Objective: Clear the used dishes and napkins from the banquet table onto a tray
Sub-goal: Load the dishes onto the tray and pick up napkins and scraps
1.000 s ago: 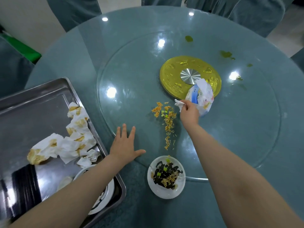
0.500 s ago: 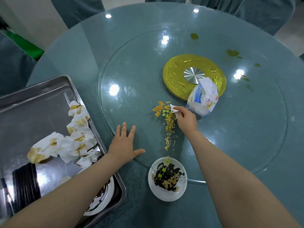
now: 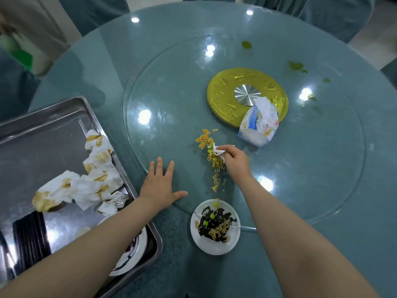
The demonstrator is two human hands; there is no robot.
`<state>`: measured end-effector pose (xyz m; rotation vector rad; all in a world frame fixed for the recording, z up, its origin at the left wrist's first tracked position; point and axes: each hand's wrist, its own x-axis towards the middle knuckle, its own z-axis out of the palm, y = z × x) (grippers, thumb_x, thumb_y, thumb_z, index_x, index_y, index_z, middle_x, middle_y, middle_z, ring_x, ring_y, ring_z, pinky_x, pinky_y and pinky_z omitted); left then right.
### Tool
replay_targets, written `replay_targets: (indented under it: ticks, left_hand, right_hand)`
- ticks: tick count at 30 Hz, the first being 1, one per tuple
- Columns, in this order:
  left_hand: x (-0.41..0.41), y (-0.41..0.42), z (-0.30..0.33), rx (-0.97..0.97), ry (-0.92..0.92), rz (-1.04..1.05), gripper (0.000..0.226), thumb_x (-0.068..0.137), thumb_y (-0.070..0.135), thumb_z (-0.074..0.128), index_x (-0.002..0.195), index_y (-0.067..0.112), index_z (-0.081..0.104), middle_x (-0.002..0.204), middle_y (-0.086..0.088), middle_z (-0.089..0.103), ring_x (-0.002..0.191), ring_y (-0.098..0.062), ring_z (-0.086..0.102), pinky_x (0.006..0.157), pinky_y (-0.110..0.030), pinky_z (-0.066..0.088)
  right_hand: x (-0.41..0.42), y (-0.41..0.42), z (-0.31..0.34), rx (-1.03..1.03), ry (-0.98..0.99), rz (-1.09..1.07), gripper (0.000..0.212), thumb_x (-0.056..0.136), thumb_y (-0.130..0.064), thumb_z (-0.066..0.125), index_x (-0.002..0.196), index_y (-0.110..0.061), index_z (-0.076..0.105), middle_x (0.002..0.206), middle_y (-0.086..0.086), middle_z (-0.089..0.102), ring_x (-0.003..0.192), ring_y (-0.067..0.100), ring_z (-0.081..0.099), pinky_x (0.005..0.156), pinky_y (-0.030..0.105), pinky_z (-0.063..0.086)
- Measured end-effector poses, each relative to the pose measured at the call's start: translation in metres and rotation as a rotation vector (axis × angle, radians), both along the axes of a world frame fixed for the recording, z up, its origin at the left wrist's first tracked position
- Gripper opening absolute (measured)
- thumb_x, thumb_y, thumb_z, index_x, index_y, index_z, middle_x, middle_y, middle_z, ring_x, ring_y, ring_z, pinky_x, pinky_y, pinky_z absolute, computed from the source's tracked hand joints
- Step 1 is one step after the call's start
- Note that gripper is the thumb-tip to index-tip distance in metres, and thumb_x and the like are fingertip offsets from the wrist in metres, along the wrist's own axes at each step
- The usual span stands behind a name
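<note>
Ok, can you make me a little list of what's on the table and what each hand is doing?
left hand: flat on the glass turntable, fingers spread, holding nothing
right hand: pinching a white tissue against the spilled noodles
tissue pack: on the turntable, partly on the gold disc
dirty plate: on the table edge, below the noodles
tray: at left, holding stained napkins and another plate
green spots: far side of the turntable
</note>
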<state>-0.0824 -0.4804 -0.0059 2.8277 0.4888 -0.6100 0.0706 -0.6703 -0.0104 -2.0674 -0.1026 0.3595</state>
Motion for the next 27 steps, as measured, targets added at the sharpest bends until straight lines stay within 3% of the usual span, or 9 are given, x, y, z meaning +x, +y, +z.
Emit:
replay_targets:
  ticks: [4,15,20,27]
  left_hand:
    - [-0.001,-0.005,-0.001,0.012,-0.012,0.003,0.109,0.079,0.079,0.044,0.154,0.021,-0.009,0.159,-0.019,-0.013,0.146,-0.041,-0.009,0.119,-0.047,0.006]
    - [-0.004,-0.013,0.001,0.020,-0.015,0.000,0.109,0.079,0.079,0.044,0.154,0.020,-0.007,0.159,-0.021,-0.011,0.146,-0.043,-0.008,0.119,-0.048,0.007]
    - [-0.004,-0.014,0.001,0.014,-0.013,0.007,0.109,0.079,0.078,0.045,0.154,0.020,-0.007,0.159,-0.020,-0.011,0.146,-0.043,-0.008,0.119,-0.048,0.010]
    - [-0.004,-0.015,0.001,0.040,-0.001,-0.010,0.109,0.079,0.079,0.043,0.154,0.018,-0.008,0.159,-0.022,-0.011,0.145,-0.044,-0.007,0.119,-0.048,0.007]
  right_hand:
    - [-0.010,-0.003,-0.002,0.045,0.022,-0.013,0.031,0.094,-0.008,0.048,0.097,-0.024,0.075,0.093,0.003,0.069,0.076,0.015,0.055,0.063,0.027,0.044]
    - [-0.042,-0.018,-0.006,0.100,0.071,0.008,0.032,0.094,-0.007,0.049,0.094,-0.025,0.076,0.086,-0.007,0.068,0.068,0.010,0.052,0.059,0.023,0.040]
    - [-0.056,-0.024,-0.005,0.115,0.093,0.019,0.031,0.094,-0.009,0.052,0.090,-0.028,0.075,0.089,-0.003,0.070,0.076,0.016,0.056,0.065,0.027,0.043]
    - [-0.081,-0.032,-0.007,0.130,0.104,0.016,0.033,0.093,-0.007,0.050,0.089,-0.028,0.076,0.083,0.004,0.069,0.066,0.014,0.049,0.061,0.028,0.039]
